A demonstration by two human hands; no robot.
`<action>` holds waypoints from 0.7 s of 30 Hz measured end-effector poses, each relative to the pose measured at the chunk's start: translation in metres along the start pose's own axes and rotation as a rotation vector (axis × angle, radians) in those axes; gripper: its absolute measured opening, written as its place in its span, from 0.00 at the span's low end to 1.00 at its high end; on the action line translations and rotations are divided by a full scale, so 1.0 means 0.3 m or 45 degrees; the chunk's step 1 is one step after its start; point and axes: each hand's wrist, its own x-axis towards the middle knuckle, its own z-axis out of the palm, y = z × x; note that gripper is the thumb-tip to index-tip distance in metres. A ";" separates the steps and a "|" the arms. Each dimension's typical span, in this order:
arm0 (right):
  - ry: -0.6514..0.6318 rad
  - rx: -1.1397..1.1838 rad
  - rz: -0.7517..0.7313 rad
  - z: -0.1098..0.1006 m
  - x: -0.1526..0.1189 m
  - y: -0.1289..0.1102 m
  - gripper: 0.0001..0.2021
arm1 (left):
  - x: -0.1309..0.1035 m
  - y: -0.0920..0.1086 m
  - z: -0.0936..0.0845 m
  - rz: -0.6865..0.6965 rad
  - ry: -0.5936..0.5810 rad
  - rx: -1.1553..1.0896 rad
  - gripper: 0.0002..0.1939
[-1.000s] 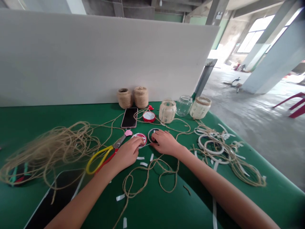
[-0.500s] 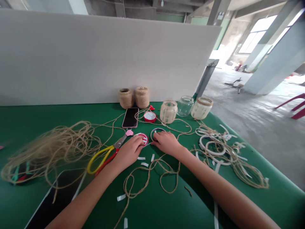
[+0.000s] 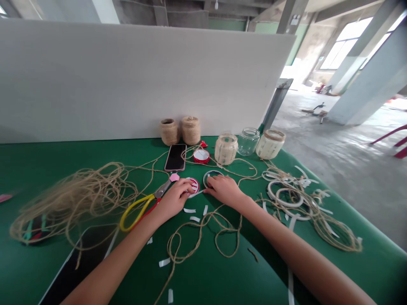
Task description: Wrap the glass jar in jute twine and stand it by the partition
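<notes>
My left hand (image 3: 176, 198) is closed, its fingertips pinching the left end of a short strip of white tape (image 3: 199, 193). They sit against a round red-and-white lid (image 3: 194, 185). My right hand (image 3: 224, 190) is closed over the near side of a roll of white tape (image 3: 212, 173), where the strip's other end reaches its fingers. Scissors (image 3: 140, 210) with one yellow and one red handle lie left of my left hand, partly under the forearm. Several cut tape pieces (image 3: 190, 210) and a loose length of jute twine (image 3: 197, 241) lie in front of my hands.
Two twine-wrapped jars (image 3: 191, 131), a clear glass jar (image 3: 248, 142) and two taped jars (image 3: 226, 149) stand behind. A phone (image 3: 175, 158) and red tin (image 3: 201, 156) lie nearby. Tangled twine (image 3: 85, 195) spreads left; tape rolls (image 3: 290, 197) and twine lie right.
The view has shifted slightly, so everything sits a little further right. Both hands keep nearly the same pose and place, with the tape strip still between them.
</notes>
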 end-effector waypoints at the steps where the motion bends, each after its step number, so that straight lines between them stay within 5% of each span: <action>1: 0.000 0.001 -0.001 0.001 0.000 0.000 0.15 | -0.002 -0.003 -0.001 0.006 -0.003 -0.002 0.10; 21: 0.033 0.023 0.005 0.018 0.002 0.002 0.14 | -0.021 0.006 0.025 0.042 0.058 0.134 0.12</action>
